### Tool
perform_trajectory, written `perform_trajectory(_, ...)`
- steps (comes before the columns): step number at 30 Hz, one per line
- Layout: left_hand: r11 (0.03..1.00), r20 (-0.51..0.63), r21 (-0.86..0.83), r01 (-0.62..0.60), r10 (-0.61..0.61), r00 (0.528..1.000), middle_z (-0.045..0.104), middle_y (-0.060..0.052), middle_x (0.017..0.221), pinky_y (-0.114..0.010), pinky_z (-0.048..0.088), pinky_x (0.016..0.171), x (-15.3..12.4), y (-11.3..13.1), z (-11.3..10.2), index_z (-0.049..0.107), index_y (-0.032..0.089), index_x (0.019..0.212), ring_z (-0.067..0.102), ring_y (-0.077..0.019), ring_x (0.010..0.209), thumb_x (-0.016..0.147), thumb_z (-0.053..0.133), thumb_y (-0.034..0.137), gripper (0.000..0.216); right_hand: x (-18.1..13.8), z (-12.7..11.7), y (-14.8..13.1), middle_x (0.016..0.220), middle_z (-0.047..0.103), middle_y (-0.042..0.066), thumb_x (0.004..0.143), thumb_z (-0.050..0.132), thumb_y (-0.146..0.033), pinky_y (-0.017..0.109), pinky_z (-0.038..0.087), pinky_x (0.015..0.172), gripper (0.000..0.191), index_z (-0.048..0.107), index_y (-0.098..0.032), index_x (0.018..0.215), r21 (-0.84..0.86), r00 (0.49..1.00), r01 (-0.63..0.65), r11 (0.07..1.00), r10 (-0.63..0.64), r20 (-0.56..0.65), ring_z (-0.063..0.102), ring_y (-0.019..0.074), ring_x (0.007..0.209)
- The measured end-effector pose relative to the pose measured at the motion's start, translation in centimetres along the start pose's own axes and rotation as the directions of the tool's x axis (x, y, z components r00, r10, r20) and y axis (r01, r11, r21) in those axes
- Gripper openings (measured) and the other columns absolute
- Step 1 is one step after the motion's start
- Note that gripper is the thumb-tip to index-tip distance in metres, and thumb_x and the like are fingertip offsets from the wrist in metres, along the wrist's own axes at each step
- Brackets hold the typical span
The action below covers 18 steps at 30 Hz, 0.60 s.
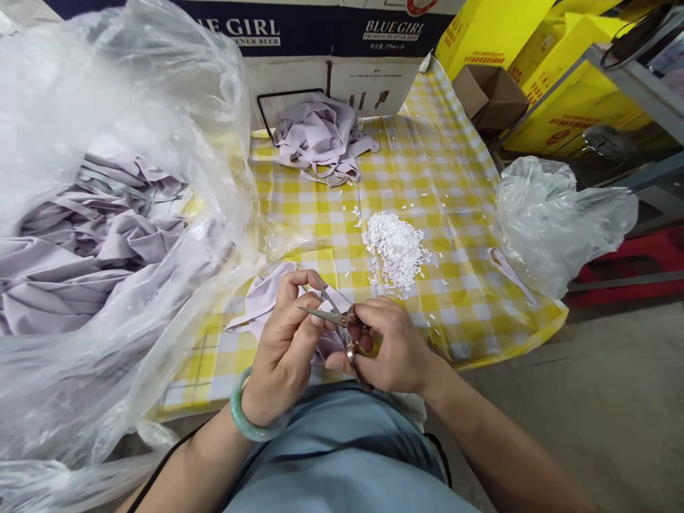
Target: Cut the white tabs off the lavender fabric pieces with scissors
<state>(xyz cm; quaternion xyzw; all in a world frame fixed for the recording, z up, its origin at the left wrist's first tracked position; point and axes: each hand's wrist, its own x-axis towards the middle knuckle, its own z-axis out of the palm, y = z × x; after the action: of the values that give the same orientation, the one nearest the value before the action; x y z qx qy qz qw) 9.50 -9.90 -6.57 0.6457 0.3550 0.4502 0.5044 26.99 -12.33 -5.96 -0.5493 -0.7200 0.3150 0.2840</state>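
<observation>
My right hand (392, 345) grips a pair of small scissors (335, 315), blades parted and pointing left. My left hand (286, 342), with a green bangle on its wrist, pinches a piece of pale lilac fabric (261, 293) right at the blades. The fabric trails onto the yellow checked tablecloth (427, 171). Just beyond my hands lies a pile of small white snippets (396, 248).
A big clear plastic bag (107, 235) full of lilac fabric fills the left. A heap of lilac pieces (320, 139) lies at the table's far end before cardboard boxes (342, 43). A crumpled clear bag (556, 221) hangs off the right edge. Yellow cartons (561, 64) stand at the back right.
</observation>
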Motion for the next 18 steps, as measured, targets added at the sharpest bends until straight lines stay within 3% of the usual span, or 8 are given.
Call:
perform_trajectory(10, 0.986, 0.044, 0.130, -0.102, 0.097, 0.994, 0.052, -0.005, 0.083, -0.037, 0.039, 0.096, 0.6, 0.3, 0.5, 0.058, 0.020, 0.080, 0.045, -0.0220, 0.109, 0.099, 0.042, 0.016, 0.026, -0.2, -0.2, 0.3, 0.053, 0.045, -0.005, 0.076, 0.071, -0.054, 0.025, 0.029, 0.057, 0.048, 0.040, -0.021, 0.058, 0.088, 0.999, -0.009, 0.996, 0.011, -0.031, 0.041, 0.0099, 0.053)
perform_trajectory(18, 0.980, 0.198, 0.147, -0.136, 0.106, 0.974, 0.054, -0.005, 0.082, -0.031, 0.040, 0.093, 3.5, 0.0, 3.4, 0.056, 0.020, 0.076, 0.044, -0.0198, 0.111, 0.098, 0.040, 0.010, 0.028, -2.5, -2.3, 2.0, 0.052, 0.043, -0.006, 0.078, 0.070, -0.041, 0.022, 0.027, 0.052, 0.042, 0.041, -0.020, 0.056, 0.072, 0.976, -0.195, 0.978, 0.201, -0.084, 0.037, 0.0083, 0.051)
